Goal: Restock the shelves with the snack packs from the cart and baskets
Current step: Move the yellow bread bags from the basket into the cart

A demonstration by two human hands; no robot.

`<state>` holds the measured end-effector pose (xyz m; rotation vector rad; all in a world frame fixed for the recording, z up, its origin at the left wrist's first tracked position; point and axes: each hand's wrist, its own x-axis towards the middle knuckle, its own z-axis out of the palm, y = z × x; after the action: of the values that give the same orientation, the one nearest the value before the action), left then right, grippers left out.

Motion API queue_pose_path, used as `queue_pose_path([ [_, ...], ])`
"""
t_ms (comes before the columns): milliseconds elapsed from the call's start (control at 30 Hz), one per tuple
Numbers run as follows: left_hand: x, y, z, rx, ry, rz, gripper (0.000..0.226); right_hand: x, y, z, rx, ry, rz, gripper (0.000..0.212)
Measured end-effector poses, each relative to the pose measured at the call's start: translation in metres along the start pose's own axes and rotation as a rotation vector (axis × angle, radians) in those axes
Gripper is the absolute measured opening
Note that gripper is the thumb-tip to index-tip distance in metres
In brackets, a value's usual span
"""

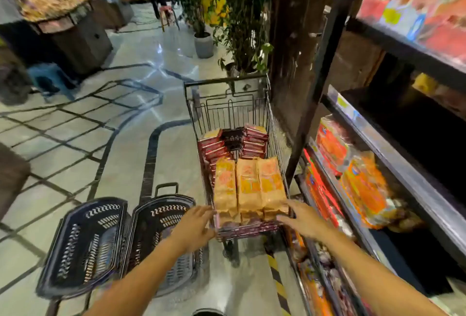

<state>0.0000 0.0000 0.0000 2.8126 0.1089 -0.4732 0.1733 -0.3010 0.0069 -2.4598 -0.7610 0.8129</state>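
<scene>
Snack packs (249, 184) fill the cart's (227, 81) near end; left hand (195, 227) and right hand (303, 220), fingers spread, flank them, apparently to lift.

A wire cart (228, 111) stands in the aisle just left of the shelves (393, 172). At its near end three orange snack packs (248, 184) lie flat side by side, long edges touching, on top of other packs. Behind them, stacks of red packs (254, 143) fill the far part, with a dark pack (232, 138) between two stacks. Left of the cart, two dark plastic baskets (118, 242) sit side by side on the floor. The shelves on the right hold blurred orange and red packs (363, 184).
</scene>
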Motion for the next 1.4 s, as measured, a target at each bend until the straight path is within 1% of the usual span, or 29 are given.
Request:
queue_pose_path([
  [33,0.009,-0.003,0.002,-0.011,0.0,-0.023,0.08,0.011,0.002,0.0,0.028,0.01,0.003,0.073],
  [100,0.028,-0.012,0.007,-0.02,0.009,-0.067,0.072,0.031,0.007,-0.001,0.052,-0.003,0.041,0.07],
  [167,0.049,-0.023,0.009,-0.037,-0.028,-0.078,0.08,0.053,0.009,-0.002,0.067,-0.036,0.095,0.069],
  [233,0.074,-0.036,0.012,-0.069,-0.036,-0.066,0.086,0.074,0.009,-0.003,0.094,-0.038,0.135,0.079],
  [267,0.086,-0.041,0.01,-0.083,-0.051,-0.068,0.084,0.084,0.01,-0.003,0.11,-0.042,0.15,0.082],
  [367,0.121,-0.058,0.014,-0.11,-0.08,-0.065,0.067,0.117,0.019,0.003,0.111,-0.041,0.239,0.075],
  [433,0.145,-0.069,0.016,-0.14,-0.115,-0.061,0.064,0.137,0.023,0.004,0.104,-0.022,0.303,0.076],
  [500,0.169,-0.079,0.019,-0.156,-0.13,-0.063,0.063,0.157,0.027,0.006,0.131,-0.006,0.323,0.069],
  [567,0.189,-0.085,0.02,-0.181,-0.144,-0.098,0.069,0.178,0.037,0.01,0.174,-0.001,0.35,0.062],
  [633,0.203,-0.086,0.019,-0.2,-0.15,-0.141,0.088,0.196,0.051,0.014,0.228,0.016,0.384,0.06],
  [667,0.208,-0.086,0.017,-0.213,-0.148,-0.163,0.096,0.207,0.066,0.022,0.265,0.02,0.405,0.061],
  [700,0.214,-0.086,0.017,-0.223,-0.144,-0.184,0.1,0.22,0.09,0.037,0.302,0.016,0.411,0.063],
  [767,0.227,-0.088,0.021,-0.252,-0.159,-0.227,0.094,0.242,0.116,0.057,0.351,0.016,0.402,0.071],
  [800,0.231,-0.088,0.025,-0.272,-0.177,-0.257,0.09,0.246,0.113,0.058,0.38,0.016,0.403,0.074],
  [833,0.235,-0.09,0.032,-0.297,-0.191,-0.289,0.089,0.247,0.095,0.051,0.397,0.027,0.426,0.077],
  [900,0.243,-0.091,0.039,-0.345,-0.213,-0.34,0.091,0.252,0.08,0.046,0.405,0.032,0.453,0.086],
  [1000,0.252,-0.087,0.043,-0.463,-0.237,-0.392,0.097,0.261,0.085,0.054,0.448,0.03,0.534,0.097],
  [1100,0.259,-0.085,0.053,-0.541,-0.183,-0.443,0.099,0.266,0.092,0.065,0.566,0.01,0.566,0.109],
  [1167,0.262,-0.084,0.059,-0.593,-0.132,-0.504,0.102,0.269,0.095,0.071,0.57,-0.006,0.605,0.11],
  [1267,0.268,-0.083,0.063,-0.673,-0.072,-0.549,0.11,0.27,0.093,0.078,0.543,0.033,0.613,0.124],
  [1333,0.269,-0.081,0.063,-0.712,-0.054,-0.592,0.116,0.269,0.087,0.079,0.528,0.065,0.616,0.118],
  [1400,0.269,-0.084,0.066,-0.773,-0.035,-0.642,0.114,0.266,0.083,0.08,0.525,0.114,0.628,0.109],
])
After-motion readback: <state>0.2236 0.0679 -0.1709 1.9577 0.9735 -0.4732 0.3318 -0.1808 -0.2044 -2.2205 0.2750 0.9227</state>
